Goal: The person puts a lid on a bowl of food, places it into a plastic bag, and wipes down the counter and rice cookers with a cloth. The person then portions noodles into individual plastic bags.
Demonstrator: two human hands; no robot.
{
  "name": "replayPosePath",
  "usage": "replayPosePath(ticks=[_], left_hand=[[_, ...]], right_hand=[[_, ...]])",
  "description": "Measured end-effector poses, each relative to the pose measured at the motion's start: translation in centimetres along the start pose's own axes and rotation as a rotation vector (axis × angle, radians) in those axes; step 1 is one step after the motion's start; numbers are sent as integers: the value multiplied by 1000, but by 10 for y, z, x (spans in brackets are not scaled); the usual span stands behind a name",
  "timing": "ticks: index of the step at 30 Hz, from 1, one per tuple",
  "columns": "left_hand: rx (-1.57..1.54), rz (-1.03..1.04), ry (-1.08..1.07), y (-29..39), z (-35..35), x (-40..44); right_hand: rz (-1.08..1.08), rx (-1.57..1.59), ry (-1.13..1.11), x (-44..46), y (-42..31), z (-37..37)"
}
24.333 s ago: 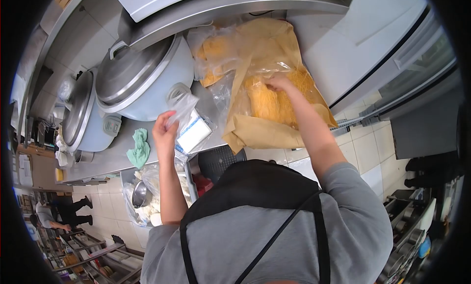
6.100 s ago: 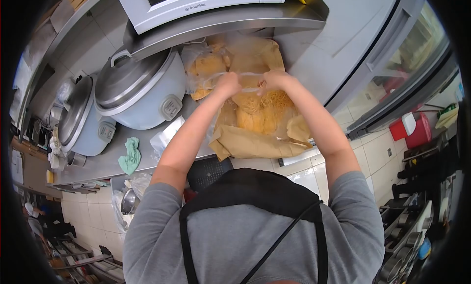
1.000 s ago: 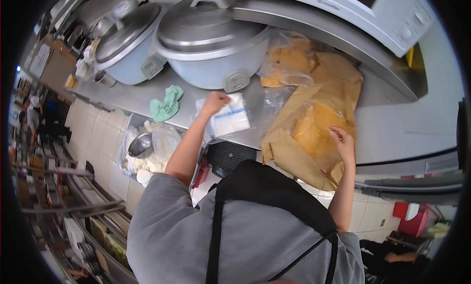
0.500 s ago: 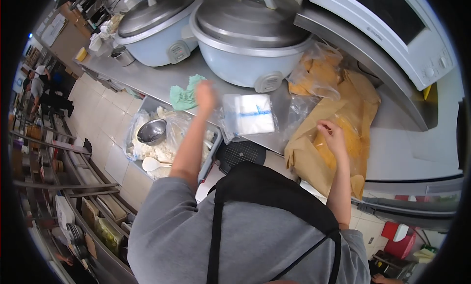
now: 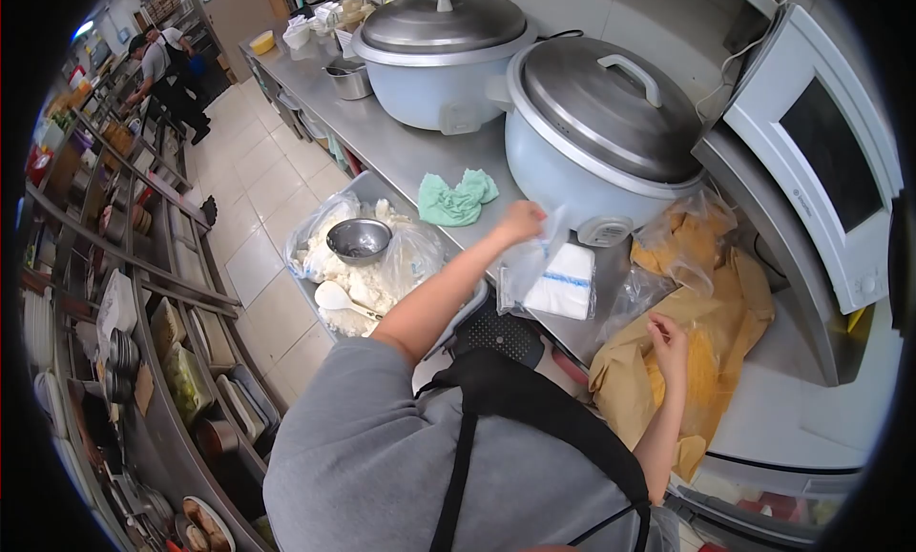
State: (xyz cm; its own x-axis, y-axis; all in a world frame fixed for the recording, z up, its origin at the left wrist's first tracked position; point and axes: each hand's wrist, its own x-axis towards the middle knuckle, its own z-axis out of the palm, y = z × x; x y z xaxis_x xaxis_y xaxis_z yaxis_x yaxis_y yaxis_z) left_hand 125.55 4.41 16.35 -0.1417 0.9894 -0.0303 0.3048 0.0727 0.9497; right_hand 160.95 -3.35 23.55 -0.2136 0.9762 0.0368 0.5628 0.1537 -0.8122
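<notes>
My left hand (image 5: pixel 523 223) is closed on the edge of a clear plastic bag (image 5: pixel 542 256), lifted from a stack of white plastic bags with a blue stripe (image 5: pixel 565 290) on the steel counter. The hand is slightly blurred. A crumpled green cloth (image 5: pixel 456 197) lies just left of it. My right hand (image 5: pixel 668 340) hovers over an open brown paper bag (image 5: pixel 620 356) with an orange, crumb-like food (image 5: pixel 692 375) in clear plastic. Its fingers are loosely bent, with nothing seen between them.
Two big rice cookers (image 5: pixel 601 151) stand along the wall. Below the counter, a grey tub (image 5: pixel 310 299) has white food, a metal bowl (image 5: pixel 359 239) and a white paddle (image 5: pixel 343 301). A microwave (image 5: pixel 811 161) is at right, shelves at left. Other people (image 5: pixel 167 70) stand far off.
My left hand has moved from the green cloth to the stack of plastic bags and raised one bag's edge. My right hand stays over the paper bag. The view has turned.
</notes>
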Motion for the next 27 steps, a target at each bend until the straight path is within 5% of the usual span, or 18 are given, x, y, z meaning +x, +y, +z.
replayPosePath(ticks=[6,10,12,14,18,22,25,26,27], left_hand=[[-352,-88,-46,65,-40,-63],[-544,106,-72,109,17,-96],[-537,90,-249,120,51,-117],[-618,58,-391,115,82,-124],[-788,-23,-409,137,88,-120],[-965,-17,-657,155,123,-134],[-676,-36,-917,144,156,-150],[-325,194,-819,138,166,-148],[-324,186,-834,134,169,-141]], right_hand=[[-55,30,12,-4,-17,1],[-53,389,-197,-8,-50,25],[-95,587,-181,-16,-69,39],[-252,397,-67,-13,-55,41],[-94,501,140,-26,-21,23],[-68,85,389,-39,9,6],[40,4,525,-36,20,-22],[107,92,634,-32,24,-33],[122,91,642,-29,34,-43]])
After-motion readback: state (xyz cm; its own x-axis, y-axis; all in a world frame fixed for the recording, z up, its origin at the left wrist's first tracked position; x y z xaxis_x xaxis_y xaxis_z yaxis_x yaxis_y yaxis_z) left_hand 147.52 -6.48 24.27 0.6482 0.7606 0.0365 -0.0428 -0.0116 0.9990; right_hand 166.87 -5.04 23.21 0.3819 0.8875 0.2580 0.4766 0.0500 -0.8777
